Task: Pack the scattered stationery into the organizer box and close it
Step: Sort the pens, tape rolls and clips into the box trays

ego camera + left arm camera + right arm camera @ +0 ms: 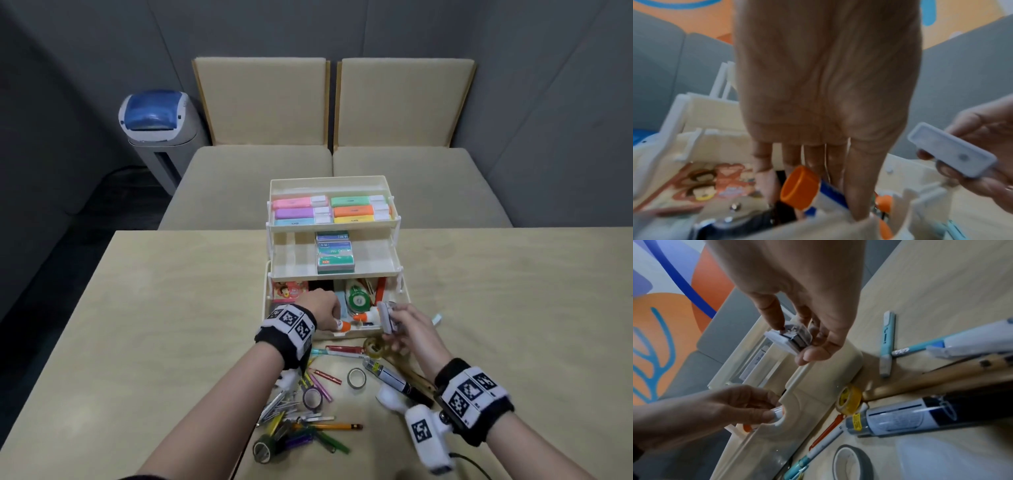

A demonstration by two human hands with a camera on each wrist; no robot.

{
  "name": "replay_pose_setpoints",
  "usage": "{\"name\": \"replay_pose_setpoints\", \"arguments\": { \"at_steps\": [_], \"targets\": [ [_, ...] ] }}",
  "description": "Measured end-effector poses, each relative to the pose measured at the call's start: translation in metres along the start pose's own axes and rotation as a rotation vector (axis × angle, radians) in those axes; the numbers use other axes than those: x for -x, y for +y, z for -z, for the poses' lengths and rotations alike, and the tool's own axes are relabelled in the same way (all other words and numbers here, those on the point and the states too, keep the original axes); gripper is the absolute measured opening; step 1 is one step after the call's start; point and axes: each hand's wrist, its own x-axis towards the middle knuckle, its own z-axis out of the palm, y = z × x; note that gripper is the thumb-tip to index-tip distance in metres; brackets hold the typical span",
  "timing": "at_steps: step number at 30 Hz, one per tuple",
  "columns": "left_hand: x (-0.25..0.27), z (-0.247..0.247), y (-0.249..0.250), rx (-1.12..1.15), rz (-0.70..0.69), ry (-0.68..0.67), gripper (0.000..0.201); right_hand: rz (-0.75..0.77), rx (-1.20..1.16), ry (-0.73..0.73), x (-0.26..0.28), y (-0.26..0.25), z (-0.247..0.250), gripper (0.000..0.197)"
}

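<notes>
The right hand [409,329] pinches a small white plastic stamp-like case [387,317] just right of the cream organizer box's [406,294] near compartment; the left hand [322,308] grips an orange-capped white glue bottle [102,325] inside.

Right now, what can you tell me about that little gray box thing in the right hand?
The small case is a flat plastic rectangle, pale gray-white with rounded corners and a clear part showing dark contents I cannot identify. Its underside has a raised rim and a small round dot. The right hand pinches it between thumb and fingers, tilted, in the air over the right front corner of the cream organizer box. Only the fingers touch it.
</notes>
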Motion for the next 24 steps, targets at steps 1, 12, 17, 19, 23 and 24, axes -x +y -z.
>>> {"name": "replay_pose_setpoints", "arguments": {
  "at_steps": [1,12,17,19,23,24],
  "targets": [
    [-0.002,-0.002,0.001,0.042,-0.006,0.007,0.022,0.002,0.0,0.007,-0.001,0.0,-0.002,0.018],
    [-0.007,-0.014,0.003,0.152,-0.049,0.034,0.023,0.055,-0.008,0.038,-0.001,-0.004,0.012,0.008],
    [-0.01,-0.013,0.004,0.203,0.025,0.023,0.03,0.075,-0.006,0.018,0.002,-0.004,0.013,0.012],
    [-0.01,-0.014,0.005,0.191,0.058,0.045,0.028,0.081,0.014,0.011,0.002,-0.004,0.013,0.012],
    [-0.009,-0.019,0.009,0.117,0.099,0.107,0.023,0.222,0.209,0.012,-0.007,-0.016,0.015,0.014],
    [-0.009,-0.021,0.009,0.103,0.093,0.11,0.022,0.292,0.3,0.043,-0.013,-0.024,0.016,0.016]
  ]
}}
